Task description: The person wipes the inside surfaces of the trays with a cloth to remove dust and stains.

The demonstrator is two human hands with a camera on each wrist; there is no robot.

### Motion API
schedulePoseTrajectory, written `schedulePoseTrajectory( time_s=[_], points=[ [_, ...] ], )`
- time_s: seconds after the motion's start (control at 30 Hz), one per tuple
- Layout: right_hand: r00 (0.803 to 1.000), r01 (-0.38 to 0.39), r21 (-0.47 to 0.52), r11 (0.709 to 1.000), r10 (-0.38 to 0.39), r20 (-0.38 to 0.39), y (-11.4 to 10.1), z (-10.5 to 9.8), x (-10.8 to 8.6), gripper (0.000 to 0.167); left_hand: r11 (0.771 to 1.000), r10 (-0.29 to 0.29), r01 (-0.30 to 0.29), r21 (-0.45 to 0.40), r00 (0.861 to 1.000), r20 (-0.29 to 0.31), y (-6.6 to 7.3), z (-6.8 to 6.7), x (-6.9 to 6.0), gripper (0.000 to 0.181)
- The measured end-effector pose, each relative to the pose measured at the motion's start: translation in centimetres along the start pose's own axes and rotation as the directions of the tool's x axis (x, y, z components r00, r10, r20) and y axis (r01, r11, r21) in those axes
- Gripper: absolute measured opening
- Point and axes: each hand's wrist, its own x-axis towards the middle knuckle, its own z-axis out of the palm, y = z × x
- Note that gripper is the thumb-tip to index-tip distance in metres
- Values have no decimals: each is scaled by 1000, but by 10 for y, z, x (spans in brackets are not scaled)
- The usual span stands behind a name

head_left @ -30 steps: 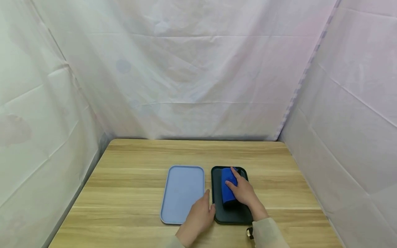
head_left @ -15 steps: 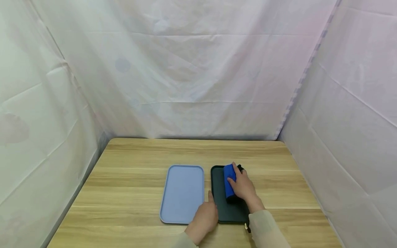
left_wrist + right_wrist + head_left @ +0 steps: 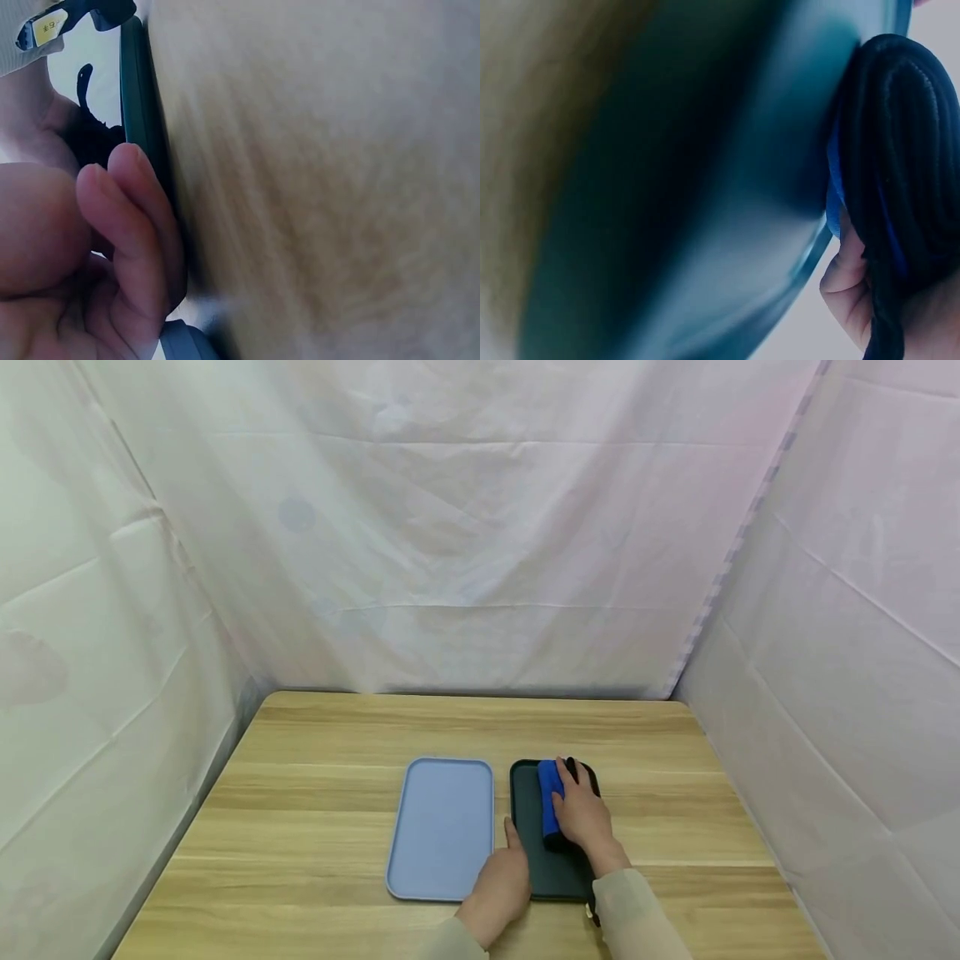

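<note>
A folded piece of blue-and-black fabric (image 3: 551, 793) lies over the dark green tray (image 3: 528, 852). My right hand (image 3: 583, 814) grips it from the right side, fingers spread over its top. Its thick black layers show edge-on in the right wrist view, with bent fingers (image 3: 847, 281) beneath. At the dark tray's lower left edge rests my left hand (image 3: 501, 881), one finger pointing forward along the rim. In the left wrist view that hand's fingers (image 3: 135, 232) lie beside the tray's side wall (image 3: 139, 82), slightly bent. Whether they touch its underside is hidden.
A light blue tray (image 3: 442, 827) lies flat to the left of the dark one, a narrow gap between them. Both are on a wood-grain table (image 3: 315, 793). White cloth walls (image 3: 480, 543) stand behind the table and at its sides.
My left hand has shifted right, from between the trays to the dark tray's edge. The right hand and the fabric have moved slightly; its lower end now lies a little farther back.
</note>
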Motion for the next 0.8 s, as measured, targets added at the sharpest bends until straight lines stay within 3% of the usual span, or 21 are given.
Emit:
schedulePoseTrajectory(
  time_s=[0.43, 0.8],
  points=[
    [999, 23, -50, 998, -21, 29, -2, 4, -1, 59, 995, 11, -13, 95, 1000, 17, 3, -3, 1, 96],
    [998, 7, -34, 999, -5, 55, -5, 6, 0, 59, 990, 33, -33, 138, 999, 5, 2, -4, -2, 94]
  ],
)
